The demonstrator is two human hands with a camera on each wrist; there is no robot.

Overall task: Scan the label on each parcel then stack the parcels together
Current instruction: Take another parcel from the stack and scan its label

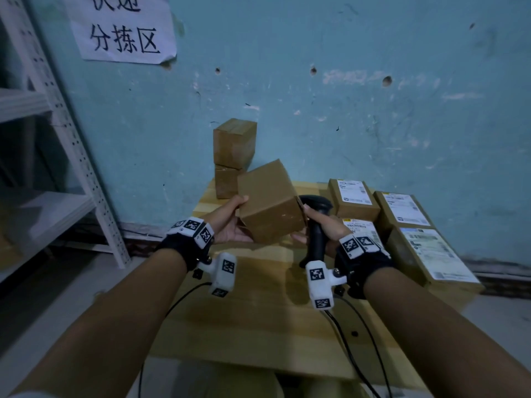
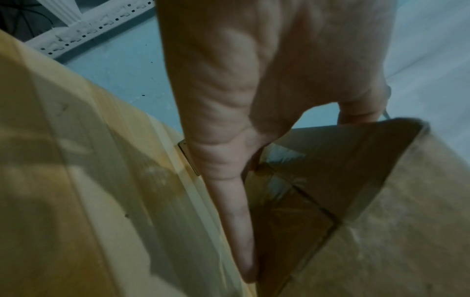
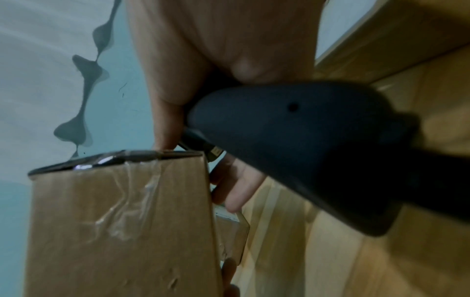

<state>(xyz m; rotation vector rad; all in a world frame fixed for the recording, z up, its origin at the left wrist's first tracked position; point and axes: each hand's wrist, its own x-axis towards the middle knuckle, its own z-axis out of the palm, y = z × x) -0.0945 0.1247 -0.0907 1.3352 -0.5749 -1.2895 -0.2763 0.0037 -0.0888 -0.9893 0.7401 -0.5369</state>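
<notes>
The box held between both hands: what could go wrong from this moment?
1. The right hand grips the scanner and only props the box with its fingers, so the tilted box could slip.
2. No label shows on the faces seen, so a scan may miss.
3. The two-box stack stands at the back edge of the table; a careless placement by the left hand might topple it.

Two stacked parcels (image 1: 234, 156) at table (image 1: 258, 311) rear-left, held parcel (image 1: 270, 202) before them, labelled parcels (image 1: 402, 214) right, apparently four, shelving (image 1: 57, 139) left of table.
</notes>
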